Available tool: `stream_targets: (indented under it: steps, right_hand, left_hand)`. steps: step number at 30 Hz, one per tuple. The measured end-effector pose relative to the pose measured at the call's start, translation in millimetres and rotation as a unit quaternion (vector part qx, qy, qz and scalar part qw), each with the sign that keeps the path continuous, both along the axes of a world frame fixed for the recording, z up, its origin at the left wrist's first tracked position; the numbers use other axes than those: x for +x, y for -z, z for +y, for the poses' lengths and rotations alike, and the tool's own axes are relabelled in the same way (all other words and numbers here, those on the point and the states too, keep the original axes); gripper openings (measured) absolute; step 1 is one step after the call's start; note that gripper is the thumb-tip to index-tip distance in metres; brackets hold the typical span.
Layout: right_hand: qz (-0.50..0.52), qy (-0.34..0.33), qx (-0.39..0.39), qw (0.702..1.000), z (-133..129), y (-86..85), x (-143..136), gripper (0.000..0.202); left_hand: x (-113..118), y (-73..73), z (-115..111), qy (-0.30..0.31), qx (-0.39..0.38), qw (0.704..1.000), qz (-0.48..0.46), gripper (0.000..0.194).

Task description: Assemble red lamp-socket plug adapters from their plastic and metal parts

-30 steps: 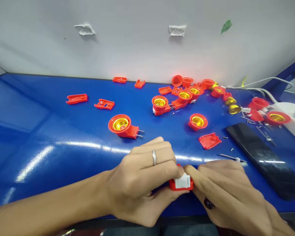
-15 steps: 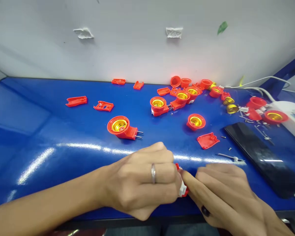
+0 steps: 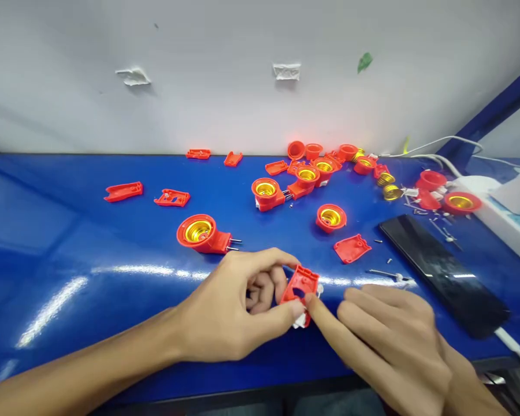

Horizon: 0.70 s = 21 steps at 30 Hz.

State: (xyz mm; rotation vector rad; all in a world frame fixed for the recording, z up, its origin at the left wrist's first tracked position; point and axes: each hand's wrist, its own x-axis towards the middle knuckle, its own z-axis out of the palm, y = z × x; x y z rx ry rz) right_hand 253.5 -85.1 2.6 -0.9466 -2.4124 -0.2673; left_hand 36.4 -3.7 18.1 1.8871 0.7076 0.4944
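Left hand (image 3: 231,315) over blue table (image 3: 73,234), wall (image 3: 212,110) beyond

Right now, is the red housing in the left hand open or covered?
Open: the red housing shows its inner side and a cutout, no cover over them. The left hand grips it.

I record one held red casing (image 3: 305,279), seven brass-lined red sockets (image 3: 198,231), at least six loose red covers (image 3: 351,248), at least three unlined red cups (image 3: 296,150), two exposed brass coils (image 3: 392,192) plus one partly hidden, one phone (image 3: 444,274), one power strip (image 3: 496,212); wall (image 3: 221,110): two white scraps (image 3: 287,71), one green scrap (image 3: 364,62).
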Motion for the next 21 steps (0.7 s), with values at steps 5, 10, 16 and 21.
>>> stream_targets:
  steps: [5,10,16,21]
  right_hand:
    - [0.007,-0.011,-0.042,0.999,7.0,0.2,1.7,0.027]
    - [0.037,0.046,-0.063,0.996,4.2,0.1,9.9,0.018]
    - [-0.028,0.128,-0.161,0.978,5.5,1.8,24.1,0.029]
    - [-0.017,0.109,-0.256,0.96,18.1,-4.7,19.5,0.04]
  left_hand:
    - [-4.2,-3.7,6.2,0.043,0.122,0.989,0.069,0.013]
    - [-7.4,2.1,2.8,0.031,0.288,0.949,0.125,0.017]
    - [-4.5,11.0,-3.7,-0.005,0.438,0.887,0.147,0.028]
    - [-5.8,12.5,1.4,-0.038,0.438,0.894,0.084,0.018]
